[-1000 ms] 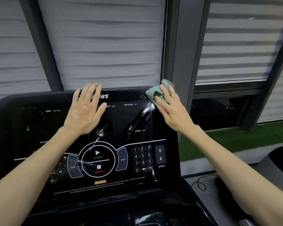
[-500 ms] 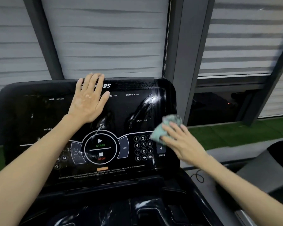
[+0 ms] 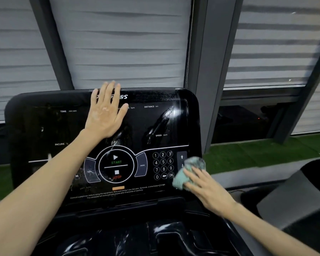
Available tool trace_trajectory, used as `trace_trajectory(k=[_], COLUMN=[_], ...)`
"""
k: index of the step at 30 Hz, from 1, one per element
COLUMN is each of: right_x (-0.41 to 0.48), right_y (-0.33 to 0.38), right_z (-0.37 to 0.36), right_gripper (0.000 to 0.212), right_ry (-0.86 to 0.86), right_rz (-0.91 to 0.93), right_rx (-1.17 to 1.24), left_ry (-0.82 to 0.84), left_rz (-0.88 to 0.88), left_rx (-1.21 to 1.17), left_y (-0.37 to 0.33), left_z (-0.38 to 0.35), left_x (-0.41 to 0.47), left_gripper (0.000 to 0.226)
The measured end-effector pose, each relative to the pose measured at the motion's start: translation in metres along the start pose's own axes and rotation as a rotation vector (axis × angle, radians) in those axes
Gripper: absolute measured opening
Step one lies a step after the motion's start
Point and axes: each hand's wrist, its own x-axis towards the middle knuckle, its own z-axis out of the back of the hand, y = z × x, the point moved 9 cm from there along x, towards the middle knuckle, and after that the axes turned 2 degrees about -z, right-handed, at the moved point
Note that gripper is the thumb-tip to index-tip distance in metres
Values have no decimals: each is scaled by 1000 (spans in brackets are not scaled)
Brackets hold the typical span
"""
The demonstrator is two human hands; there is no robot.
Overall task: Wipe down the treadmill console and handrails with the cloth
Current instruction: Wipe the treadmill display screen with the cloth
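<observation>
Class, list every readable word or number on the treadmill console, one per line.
All on the console:
"TIME"
"bpm"
"DISTANCE km"
"SPEED km/h"
"INCLINE"
"START"
"STOP"
"MODE"
"0" to "9", "OK"
Brand: partly hidden by left hand
Bottom warning lines: too blurred

Console (image 3: pixel 50 126) left half unobstructed; left hand (image 3: pixel 105 117) lies flat on upper ctr. Open room R of console over grass (image 3: pixel 257 154); pillar (image 3: pixel 207 89) close behind top-R corner.

**Gym room, treadmill by the windows**

You're at a treadmill console (image 3: pixel 44 126): START/STOP keys, TIME, SPEED, INCLINE and DISTANCE readouts. Ahead are tall windows in grey frames (image 3: pixel 207 71), with blinds (image 3: pixel 127 43) lowered most of the way. Green turf (image 3: pixel 257 152) shows below them. There's dark grey equipment (image 3: pixel 294 196) to your right.
</observation>
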Motion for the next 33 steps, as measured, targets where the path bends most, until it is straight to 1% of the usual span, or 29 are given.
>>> trace_trajectory(k=[3, 6, 8, 12, 16, 19, 22, 26, 28, 29, 31, 33], right_x=[-17, 5, 38, 125, 182, 176, 130, 28, -7, -12, -4, 22], right_y=[4, -12, -32, -89, -117, -107, -70, -3, 13, 14, 6, -7], right_z=[-12, -3, 18, 84, 113, 109, 77, 18, -5, -10, -11, 1], right_gripper=[44, 37, 34, 34, 40, 38, 34, 33, 33, 36, 48, 58], right_ry=[88, 96, 25, -196, -235, -270, -203, -17, 80, 113, 162, 157], right_rz=[69, 125, 91, -115, -167, -188, -145, 55, 139, 170, 229, 250], right_rx=[-71, -93, -69, -1, 10, 46, 90, 40, 0, -24, -58, -82], left_ry=[-1, 12, 10, 19, 28, 28, 22, 13, 7, 5, 7, 8], left_rz=[10, 0, -12, -13, -1, -7, -13, -11, -13, -10, -2, 4], left_rx=[-22, -43, -48, -51, -42, -27, -22, -23, -13, -9, -14, -25], left_y=[0, 1, 1, 2, 2, 1, 2, 1, 0, 0, 0, -1], left_z=[0, -2, -1, -2, -4, -5, -4, -5, -5, -4, -4, -4], left_x=[-2, -5, -7, -8, -7, -7, -7, -7, -7, -7, -7, -6], left_gripper=[69, 71, 71, 70, 69, 68, 67, 67, 66, 66, 66, 66])
